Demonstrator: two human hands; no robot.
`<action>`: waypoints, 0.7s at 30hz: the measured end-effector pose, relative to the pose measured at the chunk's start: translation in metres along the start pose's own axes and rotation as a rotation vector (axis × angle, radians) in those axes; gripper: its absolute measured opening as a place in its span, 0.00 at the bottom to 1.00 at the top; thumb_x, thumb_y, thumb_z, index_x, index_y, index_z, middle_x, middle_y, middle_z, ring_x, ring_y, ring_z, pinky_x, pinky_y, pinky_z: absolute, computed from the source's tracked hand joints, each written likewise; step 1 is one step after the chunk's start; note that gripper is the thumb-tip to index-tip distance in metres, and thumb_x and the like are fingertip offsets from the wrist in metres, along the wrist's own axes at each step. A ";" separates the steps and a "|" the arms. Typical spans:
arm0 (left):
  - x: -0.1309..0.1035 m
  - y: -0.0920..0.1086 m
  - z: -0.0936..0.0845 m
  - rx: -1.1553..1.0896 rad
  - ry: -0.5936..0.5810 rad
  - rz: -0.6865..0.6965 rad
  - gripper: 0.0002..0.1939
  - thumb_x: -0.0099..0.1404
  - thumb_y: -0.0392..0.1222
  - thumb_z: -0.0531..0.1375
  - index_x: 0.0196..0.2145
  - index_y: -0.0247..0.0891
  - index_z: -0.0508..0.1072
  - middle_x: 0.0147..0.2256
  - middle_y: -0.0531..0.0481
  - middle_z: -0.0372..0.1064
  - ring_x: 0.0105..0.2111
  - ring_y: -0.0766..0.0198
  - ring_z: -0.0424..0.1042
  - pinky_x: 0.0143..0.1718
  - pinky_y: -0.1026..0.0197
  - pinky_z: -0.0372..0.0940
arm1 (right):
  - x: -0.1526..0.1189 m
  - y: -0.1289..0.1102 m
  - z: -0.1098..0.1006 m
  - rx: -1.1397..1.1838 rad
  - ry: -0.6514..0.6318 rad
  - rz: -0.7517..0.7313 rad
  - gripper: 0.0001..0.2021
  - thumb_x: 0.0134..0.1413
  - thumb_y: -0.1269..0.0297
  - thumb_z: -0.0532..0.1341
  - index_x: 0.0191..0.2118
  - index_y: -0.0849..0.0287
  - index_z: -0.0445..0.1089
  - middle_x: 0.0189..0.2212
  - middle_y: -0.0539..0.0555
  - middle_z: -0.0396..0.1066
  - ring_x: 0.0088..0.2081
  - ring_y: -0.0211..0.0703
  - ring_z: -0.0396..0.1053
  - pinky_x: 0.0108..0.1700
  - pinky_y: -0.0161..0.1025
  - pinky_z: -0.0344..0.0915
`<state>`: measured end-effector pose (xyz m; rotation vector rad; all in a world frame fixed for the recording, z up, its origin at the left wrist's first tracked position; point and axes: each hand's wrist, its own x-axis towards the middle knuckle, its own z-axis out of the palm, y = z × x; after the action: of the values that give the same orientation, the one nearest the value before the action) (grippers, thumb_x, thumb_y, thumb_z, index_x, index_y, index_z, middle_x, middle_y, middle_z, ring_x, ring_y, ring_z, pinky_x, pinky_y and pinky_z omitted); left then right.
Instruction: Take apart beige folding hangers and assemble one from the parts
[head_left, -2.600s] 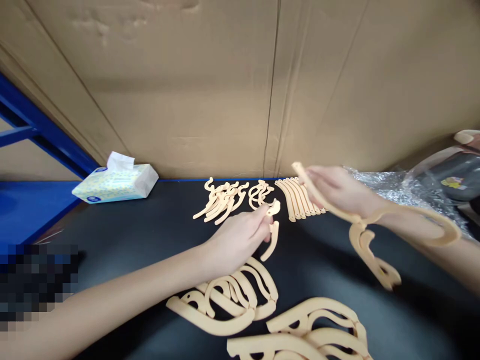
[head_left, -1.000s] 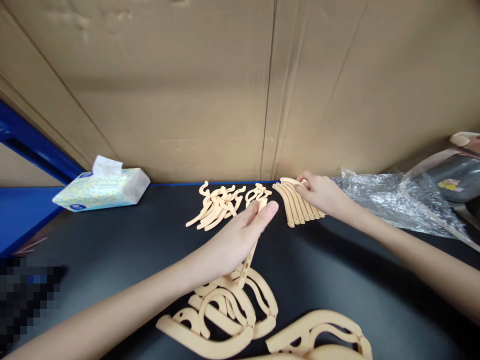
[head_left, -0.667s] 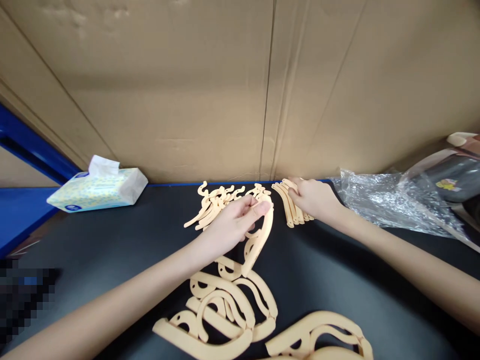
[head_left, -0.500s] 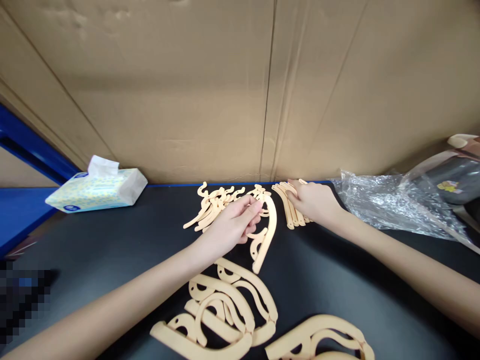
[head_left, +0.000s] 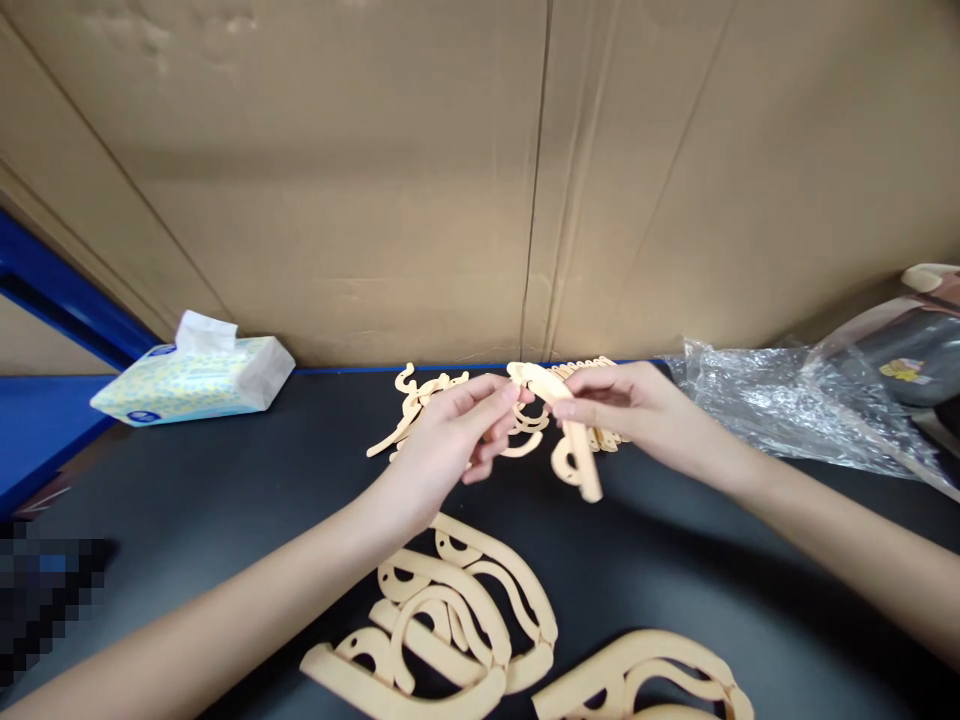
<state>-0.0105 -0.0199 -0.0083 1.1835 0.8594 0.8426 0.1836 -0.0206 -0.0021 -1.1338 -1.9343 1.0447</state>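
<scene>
Between my two hands, above the dark tabletop, is a partly built beige folding hanger [head_left: 579, 440], its arm slanting down to the right. My left hand [head_left: 457, 430] pinches its upper end between thumb and fingers. My right hand [head_left: 626, 405] is closed on the arm's upper part from the right; whether it also holds a separate arm piece is hard to see. Behind the left hand lies a heap of beige hook pieces [head_left: 409, 405]. A row of loose arm pieces [head_left: 606, 440] lies behind the right hand, partly covered. Several joined folding hangers [head_left: 450, 570] overlap in front.
Another folded hanger [head_left: 645, 650] lies at the front right. A tissue pack [head_left: 202, 375] sits at the back left. Crumpled clear plastic [head_left: 787, 410] and a grey bag [head_left: 915, 350] are at the right. A cardboard wall [head_left: 375, 200] stands behind the table.
My right hand has come back from the row of arm pieces toward the left hand and now grips the hanger's arm. The hanger has swung, its lower end moving up and right.
</scene>
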 end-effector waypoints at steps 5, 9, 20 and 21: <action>0.006 0.001 -0.007 0.267 0.122 0.071 0.12 0.62 0.50 0.58 0.34 0.37 0.73 0.21 0.58 0.52 0.17 0.75 0.48 0.15 0.71 0.45 | -0.002 -0.001 -0.020 -0.423 0.178 -0.153 0.15 0.58 0.53 0.56 0.38 0.58 0.73 0.29 0.51 0.72 0.28 0.36 0.66 0.28 0.33 0.59; 0.004 -0.004 -0.005 0.475 0.017 0.165 0.14 0.66 0.47 0.52 0.28 0.36 0.68 0.26 0.56 0.58 0.20 0.73 0.54 0.20 0.68 0.51 | -0.008 0.002 -0.013 -1.216 0.264 -0.493 0.13 0.61 0.69 0.51 0.46 0.63 0.69 0.29 0.55 0.72 0.30 0.41 0.67 0.30 0.37 0.56; 0.005 -0.014 0.008 1.067 0.092 0.274 0.14 0.71 0.45 0.40 0.32 0.40 0.59 0.25 0.55 0.61 0.24 0.65 0.62 0.28 0.63 0.53 | 0.004 0.012 -0.023 -0.102 0.137 0.011 0.12 0.62 0.63 0.47 0.33 0.60 0.64 0.15 0.45 0.55 0.17 0.32 0.53 0.20 0.32 0.52; 0.011 -0.014 0.007 1.096 0.109 0.250 0.14 0.71 0.46 0.41 0.33 0.40 0.60 0.26 0.55 0.63 0.25 0.64 0.64 0.28 0.64 0.53 | 0.006 0.012 -0.028 0.046 0.188 0.043 0.12 0.62 0.62 0.47 0.34 0.59 0.64 0.15 0.44 0.55 0.16 0.32 0.52 0.20 0.31 0.52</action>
<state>0.0018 -0.0149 -0.0219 2.2437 1.3447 0.6158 0.2091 -0.0028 0.0010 -1.2082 -1.7378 0.9639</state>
